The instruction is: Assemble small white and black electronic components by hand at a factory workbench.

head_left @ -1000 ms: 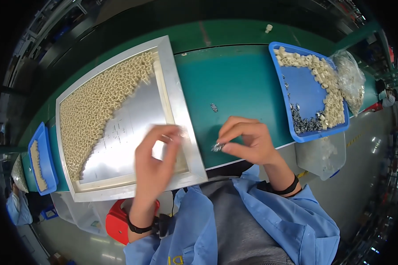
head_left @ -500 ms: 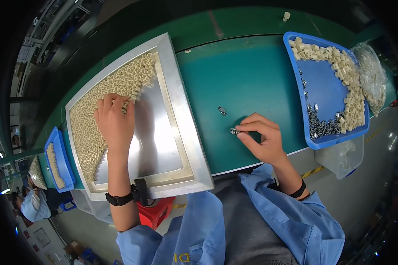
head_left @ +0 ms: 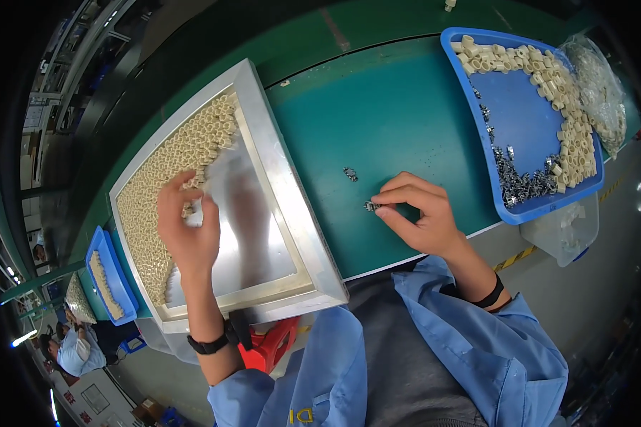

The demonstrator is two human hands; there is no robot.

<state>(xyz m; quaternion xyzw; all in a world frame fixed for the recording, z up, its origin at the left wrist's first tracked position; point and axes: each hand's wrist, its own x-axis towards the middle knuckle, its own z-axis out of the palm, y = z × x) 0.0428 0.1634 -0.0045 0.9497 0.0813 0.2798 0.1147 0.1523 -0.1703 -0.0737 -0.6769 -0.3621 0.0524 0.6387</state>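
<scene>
The right hand [head_left: 421, 213] pinches a small metal piece [head_left: 369, 206], thumb and forefinger together on it, above the surface [head_left: 392, 121] toward its front edge. Over the metal tray [head_left: 278, 171], the left hand [head_left: 190, 235] holds its grip with thumb and forefinger apart; a cream ring [head_left: 187, 210] shows between them, and whether other fingers hold it cannot be told. The step in hand appears to be handling rings and metal pieces, one hand to each kind. Any move of the left hand seems to call for a light touch beside the closely packed rings [head_left: 139, 220].

Counted outward: one metal tray, its packed rings too many to number; one loose piece [head_left: 350, 174], possibly a cluster, left of the right hand; two blue trays, the right one [head_left: 516, 121] holding uncounted rings and dark metal bits [head_left: 523, 186], the left one [head_left: 117, 269] a pale strip of parts; one lone ring [head_left: 450, 6] toward the surface's far edge.
</scene>
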